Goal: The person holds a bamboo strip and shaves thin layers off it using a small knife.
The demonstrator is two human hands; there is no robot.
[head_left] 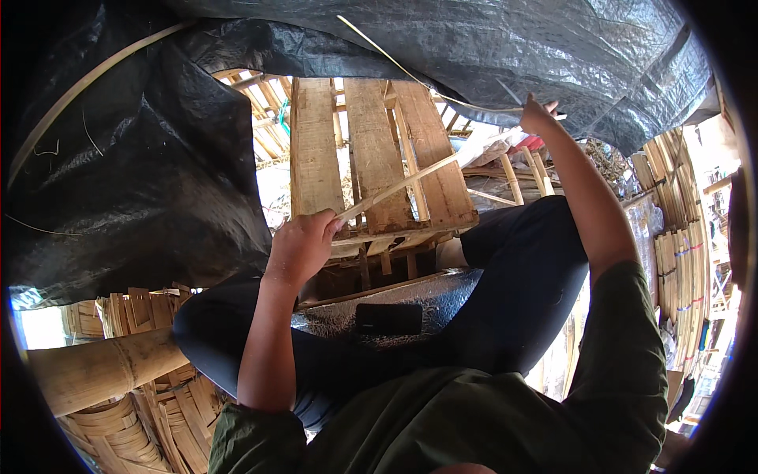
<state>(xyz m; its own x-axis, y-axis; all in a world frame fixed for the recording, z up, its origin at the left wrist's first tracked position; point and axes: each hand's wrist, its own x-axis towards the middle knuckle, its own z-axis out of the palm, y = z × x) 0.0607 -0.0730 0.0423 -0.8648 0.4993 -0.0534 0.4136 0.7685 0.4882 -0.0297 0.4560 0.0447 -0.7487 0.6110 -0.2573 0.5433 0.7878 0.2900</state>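
Observation:
My left hand (302, 246) is closed on the near end of a bamboo strip (397, 187), which slants up and away to the right over a wooden slatted stand. At the far right my right hand (540, 117) is closed round a knife; its narrow grey blade (509, 92) points up and left, while the handle is mostly hidden in the fingers. A thin pale sliver (381, 51) bends from beside the right hand toward the upper left, in front of the black sheet. Whether the sliver is still joined to the strip cannot be made out.
Black plastic sheeting (553, 47) hangs across the top and left. The slatted wooden stand (316, 150) is in front of my bent legs. A dark flat rectangular object (388, 319) lies between them. Bundled bamboo strips (681, 253) stand at right; a thick bamboo pole (110, 370) lies at left.

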